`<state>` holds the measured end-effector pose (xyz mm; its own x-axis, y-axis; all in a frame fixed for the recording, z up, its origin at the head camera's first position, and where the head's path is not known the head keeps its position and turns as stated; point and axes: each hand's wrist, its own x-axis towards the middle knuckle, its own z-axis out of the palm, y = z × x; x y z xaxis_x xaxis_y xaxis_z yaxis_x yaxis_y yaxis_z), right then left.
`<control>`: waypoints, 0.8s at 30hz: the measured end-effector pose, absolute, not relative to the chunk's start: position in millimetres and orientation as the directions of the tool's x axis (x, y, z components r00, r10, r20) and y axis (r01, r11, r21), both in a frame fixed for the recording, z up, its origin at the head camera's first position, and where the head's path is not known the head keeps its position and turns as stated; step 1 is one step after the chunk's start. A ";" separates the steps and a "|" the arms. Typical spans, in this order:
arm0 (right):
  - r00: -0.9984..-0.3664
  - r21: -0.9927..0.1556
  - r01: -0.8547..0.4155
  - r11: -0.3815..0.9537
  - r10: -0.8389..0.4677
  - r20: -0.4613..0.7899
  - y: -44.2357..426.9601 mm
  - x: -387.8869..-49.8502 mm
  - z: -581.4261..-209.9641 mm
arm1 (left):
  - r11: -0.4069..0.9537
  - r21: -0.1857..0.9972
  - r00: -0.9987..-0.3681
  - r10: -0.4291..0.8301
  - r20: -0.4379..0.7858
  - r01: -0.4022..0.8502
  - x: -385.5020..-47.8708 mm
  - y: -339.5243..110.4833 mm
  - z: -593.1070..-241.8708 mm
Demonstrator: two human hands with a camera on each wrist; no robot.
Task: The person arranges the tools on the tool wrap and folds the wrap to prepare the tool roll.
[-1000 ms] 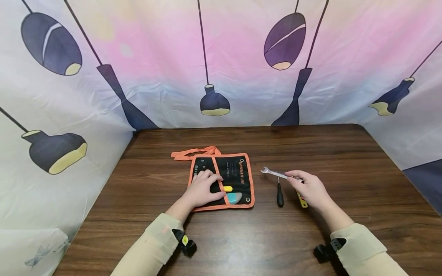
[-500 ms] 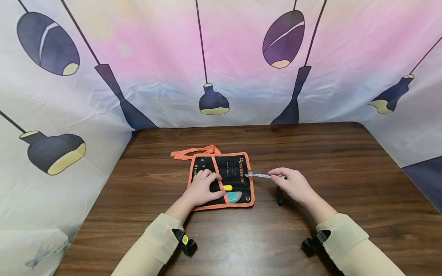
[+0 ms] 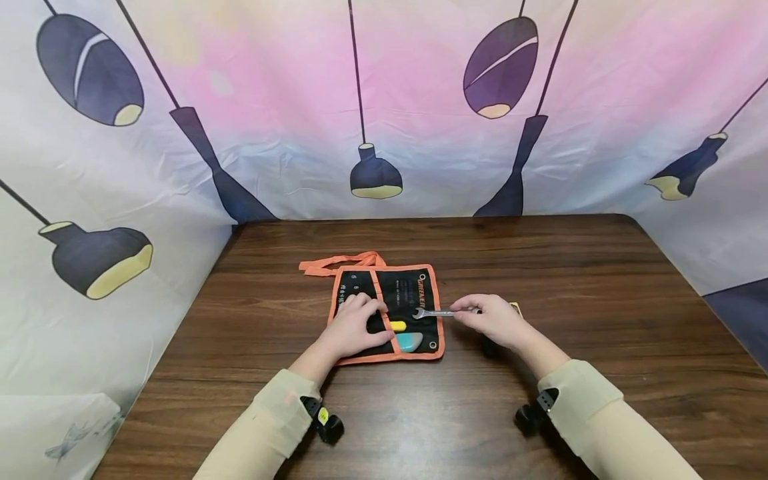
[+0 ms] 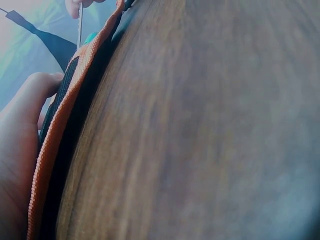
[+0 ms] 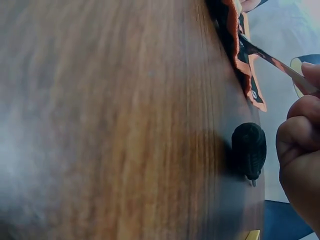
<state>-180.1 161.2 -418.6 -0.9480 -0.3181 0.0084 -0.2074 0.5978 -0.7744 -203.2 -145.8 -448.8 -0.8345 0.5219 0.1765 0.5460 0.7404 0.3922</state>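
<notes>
My right hand [image 3: 493, 320] pinches a silver wrench [image 3: 437, 313] by one end; its open-ended head lies over the right part of a black tool pouch [image 3: 408, 287] with orange trim. In the right wrist view the wrench [image 5: 275, 62] reaches from the right hand [image 5: 302, 145] to the pouch. My left hand [image 3: 354, 328] rests on the pouch's pocket side with its fingers spread and relaxed, thumb by the orange band. A yellow piece [image 3: 398, 326] and a teal-and-grey piece [image 3: 411, 342] stick out of the pockets. The left wrist view shows the left hand [image 4: 22, 130] against the pouch edge.
A black-handled screwdriver [image 5: 248, 150] lies on the wooden table [image 3: 396, 413], mostly behind the right hand in the head view. A yellow item [image 3: 516, 309] shows just past that hand. An orange strap [image 3: 342, 263] trails off the pouch's far edge. Patterned cloth hangs behind.
My right hand has moved left with the wrench, from beside the pouch to its right part, and now covers most of the screwdriver. The left hand has stayed on the pouch.
</notes>
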 end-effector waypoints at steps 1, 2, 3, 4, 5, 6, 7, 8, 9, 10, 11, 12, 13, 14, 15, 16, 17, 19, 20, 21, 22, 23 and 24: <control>-0.947 -0.766 -0.215 0.606 -0.322 0.010 161.0 -181.0 -419.0 | 0.741 0.391 -0.835 0.522 0.176 0.546 -203.3 -145.6 -448.9; -0.944 -0.761 -0.220 0.611 -0.329 0.009 161.0 -181.9 -419.2 | 0.741 0.391 -0.835 0.522 0.176 0.546 -203.4 -145.4 -448.9; -0.944 -0.757 -0.219 0.616 -0.331 0.004 160.8 -182.8 -419.6 | 0.742 0.390 -0.835 0.521 0.176 0.545 -203.6 -145.3 -449.2; -0.942 -0.752 -0.221 0.621 -0.335 0.000 160.6 -183.8 -419.7 | 0.741 0.391 -0.835 0.521 0.177 0.545 -203.6 -145.2 -449.1; -0.940 -0.748 -0.223 0.625 -0.341 -0.004 160.3 -184.9 -419.9 | 0.741 0.393 -0.835 0.520 0.177 0.545 -203.6 -145.0 -449.1; -0.937 -0.744 -0.229 0.627 -0.350 -0.006 160.1 -186.1 -419.9 | 0.740 0.395 -0.836 0.520 0.177 0.544 -203.7 -145.0 -449.2; -0.935 -0.745 -0.227 0.627 -0.354 -0.012 159.4 -187.4 -419.9 | 0.740 0.396 -0.836 0.520 0.177 0.544 -203.7 -144.9 -449.2; -0.934 -0.745 -0.227 0.627 -0.358 -0.016 158.8 -188.7 -419.7 | 0.739 0.398 -0.836 0.519 0.177 0.543 -203.6 -144.9 -449.3; -0.932 -0.745 -0.228 0.627 -0.362 -0.019 158.0 -189.9 -419.5 | 0.739 0.399 -0.836 0.519 0.177 0.543 -203.5 -145.0 -449.4; -0.930 -0.746 -0.228 0.625 -0.366 -0.022 156.9 -191.3 -419.1 | 0.738 0.400 -0.836 0.519 0.177 0.543 -203.2 -145.2 -449.0; -0.928 -0.748 -0.230 0.623 -0.373 -0.025 156.0 -192.6 -418.9 | 0.740 0.398 -0.837 0.519 0.175 0.542 -203.0 -145.4 -448.8; -0.926 -0.749 -0.231 0.621 -0.377 -0.027 154.9 -193.9 -418.7 | 0.741 0.398 -0.837 0.518 0.175 0.542 -202.8 -145.6 -448.5; -0.925 -0.750 -0.227 0.621 -0.378 -0.034 153.6 -195.0 -418.7 | 0.741 0.398 -0.837 0.518 0.174 0.541 -202.4 -145.6 -448.1; -0.923 -0.752 -0.227 0.619 -0.383 -0.037 152.6 -196.1 -418.9 | 0.740 0.399 -0.837 0.519 0.173 0.541 -202.0 -145.7 -447.6; -0.920 -0.754 -0.227 0.617 -0.389 -0.041 151.6 -197.2 -419.3 | 0.738 0.402 -0.836 0.520 0.174 0.542 -201.8 -145.7 -447.2; -0.918 -0.756 -0.226 0.615 -0.395 -0.046 150.7 -198.4 -420.0 | 0.734 0.409 -0.835 0.522 0.172 0.543 -201.5 -145.6 -446.7; -0.915 -0.755 -0.227 0.615 -0.400 -0.050 150.0 -199.4 -420.7 | 0.729 0.416 -0.834 0.525 0.171 0.544 -201.2 -145.6 -446.3; -0.912 -0.759 -0.224 0.612 -0.407 -0.058 148.4 -201.1 -421.8 | 0.721 0.423 -0.829 0.535 0.165 0.549 -201.3 -145.3 -446.0; -0.910 -0.760 -0.225 0.610 -0.411 -0.060 147.7 -201.8 -422.3 | 0.717 0.426 -0.826 0.540 0.161 0.551 -201.4 -145.2 -445.9; -0.907 -0.759 -0.229 0.609 -0.416 -0.060 146.9 -202.5 -422.5 | 0.715 0.428 -0.824 0.543 0.158 0.553 -201.5 -145.2 -445.8; -0.905 -0.757 -0.235 0.609 -0.421 -0.057 146.1 -203.1 -422.4 | 0.713 0.431 -0.823 0.547 0.154 0.554 -201.7 -145.2 -445.8; -0.904 -0.755 -0.243 0.609 -0.425 -0.052 145.2 -203.7 -422.3 | 0.713 0.429 -0.822 0.548 0.153 0.555 -201.9 -145.2 -445.8; -0.900 -0.754 -0.253 0.605 -0.434 -0.046 144.1 -204.2 -421.7 | 0.713 0.427 -0.822 0.549 0.152 0.556 -202.1 -145.2 -445.9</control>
<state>-204.2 144.1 -421.7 -0.9000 -0.4335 -0.0456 -0.2534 0.6055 -0.7544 -202.1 -145.2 -445.9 -0.8218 0.5492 0.1516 0.5555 0.7132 0.4275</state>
